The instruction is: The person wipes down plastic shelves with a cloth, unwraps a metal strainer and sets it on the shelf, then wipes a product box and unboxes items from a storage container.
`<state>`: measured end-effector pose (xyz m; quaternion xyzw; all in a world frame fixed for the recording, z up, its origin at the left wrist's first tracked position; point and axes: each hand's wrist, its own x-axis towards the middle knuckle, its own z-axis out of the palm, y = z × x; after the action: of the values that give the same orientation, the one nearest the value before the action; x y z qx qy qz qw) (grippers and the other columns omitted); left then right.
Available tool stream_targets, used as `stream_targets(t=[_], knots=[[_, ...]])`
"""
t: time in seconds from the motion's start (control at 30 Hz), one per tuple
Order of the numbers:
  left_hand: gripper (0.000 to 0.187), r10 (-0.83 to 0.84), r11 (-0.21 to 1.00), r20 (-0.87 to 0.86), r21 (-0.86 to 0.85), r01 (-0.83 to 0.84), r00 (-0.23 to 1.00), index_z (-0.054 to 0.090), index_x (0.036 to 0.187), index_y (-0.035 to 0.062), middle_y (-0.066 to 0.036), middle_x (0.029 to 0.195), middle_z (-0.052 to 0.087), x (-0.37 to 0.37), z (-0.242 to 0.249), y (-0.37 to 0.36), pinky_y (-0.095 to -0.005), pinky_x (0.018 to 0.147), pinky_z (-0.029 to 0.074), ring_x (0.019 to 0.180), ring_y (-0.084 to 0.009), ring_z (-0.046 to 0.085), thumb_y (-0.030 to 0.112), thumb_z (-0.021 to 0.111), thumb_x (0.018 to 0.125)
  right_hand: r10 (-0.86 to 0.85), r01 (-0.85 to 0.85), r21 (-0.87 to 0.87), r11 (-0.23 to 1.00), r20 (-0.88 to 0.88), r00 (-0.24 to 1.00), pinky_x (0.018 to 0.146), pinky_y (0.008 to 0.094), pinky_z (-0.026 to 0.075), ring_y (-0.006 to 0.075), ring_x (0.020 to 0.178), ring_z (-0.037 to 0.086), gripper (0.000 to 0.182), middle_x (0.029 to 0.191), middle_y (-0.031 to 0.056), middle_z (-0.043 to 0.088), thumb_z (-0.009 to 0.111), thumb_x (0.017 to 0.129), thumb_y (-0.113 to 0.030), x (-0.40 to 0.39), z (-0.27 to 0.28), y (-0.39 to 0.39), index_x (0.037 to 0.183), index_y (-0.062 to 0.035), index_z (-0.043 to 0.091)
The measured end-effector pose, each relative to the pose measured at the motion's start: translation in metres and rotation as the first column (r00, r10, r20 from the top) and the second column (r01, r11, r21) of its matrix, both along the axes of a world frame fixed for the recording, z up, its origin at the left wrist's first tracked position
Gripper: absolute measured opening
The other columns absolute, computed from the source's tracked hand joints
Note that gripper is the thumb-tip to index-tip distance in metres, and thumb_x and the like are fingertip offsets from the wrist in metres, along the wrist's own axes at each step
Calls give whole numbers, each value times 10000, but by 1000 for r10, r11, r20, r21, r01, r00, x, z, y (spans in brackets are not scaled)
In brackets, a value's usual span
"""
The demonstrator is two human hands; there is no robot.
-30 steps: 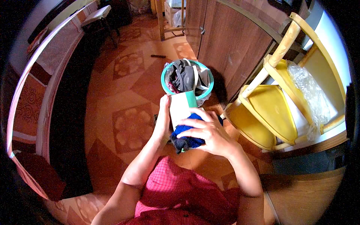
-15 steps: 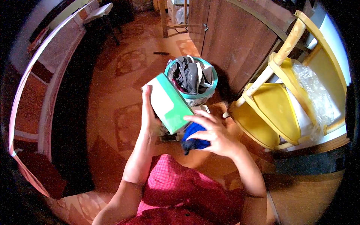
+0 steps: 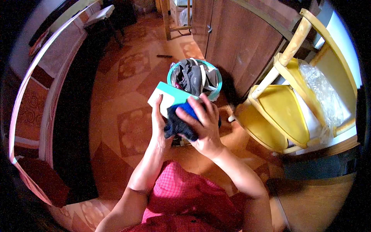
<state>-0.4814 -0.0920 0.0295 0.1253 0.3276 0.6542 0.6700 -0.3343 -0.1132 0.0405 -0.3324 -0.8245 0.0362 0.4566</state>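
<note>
A green and white box [image 3: 174, 94] is tilted in front of me, gripped by my left hand [image 3: 158, 120] along its left side, thumb on the white face. My right hand [image 3: 205, 129] presses a blue and black cloth [image 3: 179, 120] against the box, its fingers curled over the cloth. The cloth covers the box's lower part. Just behind the box stands a basket [image 3: 220, 79] with a turquoise rim, and a dark grey shoe [image 3: 196, 80] lies in it among other items.
Yellow chairs [image 3: 276, 114] stand on the right, with clear plastic wrap [image 3: 320, 96] on one. Behind the basket is a brown wooden cabinet [image 3: 239, 46]. A small dark object [image 3: 164, 56] lies on the patterned floor [image 3: 133, 96]. At the upper left stands a stool [image 3: 101, 15].
My right hand has closed on the blue and black cloth and brought it up against the box. The box has turned and dropped slightly in my left hand.
</note>
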Motion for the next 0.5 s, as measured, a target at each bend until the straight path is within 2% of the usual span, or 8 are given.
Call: stream_targets(t=[0.07,0.17,0.2,0.23,0.3,0.43,0.47,0.5], knots=[[557,-21,999,19,27,20,1000,546,1102,46,-119,1000,615,1,17,-9,-349,782,504,858,-248,607,528,462,836,148,-150,20,989,71,986,1001,553,202,283,1267,321,555,1386,16,384,572,746,-244,7,-3,-1,1290,-298,478],[588,-45,999,121,-3,46,992,512,1171,73,-118,1091,585,-20,-11,5,-443,889,441,993,-284,561,527,520,799,136,-206,239,949,277,951,1021,485,286,251,1246,351,432,1356,-24,418,509,793,-187,25,-32,8,1212,-280,554],[575,54,999,85,2,-54,995,512,1184,96,-100,1119,575,-16,-9,8,-461,898,431,1027,-285,542,527,516,804,201,-252,187,950,255,946,1005,434,340,258,1216,391,394,1336,0,442,505,797,-172,32,-33,12,1178,-238,584],[575,54,999,86,4,-55,995,512,1184,96,-100,1119,575,-13,-6,7,-461,898,431,1027,-285,542,527,516,804,262,-272,104,957,100,960,992,423,356,283,1179,434,393,1305,41,474,535,793,-141,36,-34,13,1181,-183,580],[560,82,993,183,-104,-64,980,510,1187,106,-104,1152,558,-7,4,5,-474,899,428,1043,-286,535,520,510,809,225,-228,-4,974,-120,967,983,431,360,311,1141,471,400,1286,89,490,569,777,-125,37,-31,10,1177,-128,579],[559,56,997,252,-61,-42,966,496,1197,104,-109,1165,548,-8,-5,4,-481,921,414,1050,-292,530,510,504,813,60,-126,-93,988,-516,854,982,446,343,374,1154,456,415,1271,156,490,618,797,-220,24,-6,12,1173,-66,539],[571,80,996,194,-57,-70,978,488,1205,95,-107,1172,544,-4,-4,4,-482,923,412,1054,-293,528,510,503,813,24,-65,-74,995,-455,890,1008,459,305,389,1169,429,432,1270,157,489,627,794,-263,18,10,15,1164,-55,544],[527,86,994,161,-86,-73,983,538,1146,89,-94,1066,606,6,10,-1,-405,857,463,951,-251,577,506,463,833,-33,20,-53,998,-269,963,1012,449,286,356,1195,407,450,1290,106,485,629,791,-307,11,24,15,1164,-68,550]])
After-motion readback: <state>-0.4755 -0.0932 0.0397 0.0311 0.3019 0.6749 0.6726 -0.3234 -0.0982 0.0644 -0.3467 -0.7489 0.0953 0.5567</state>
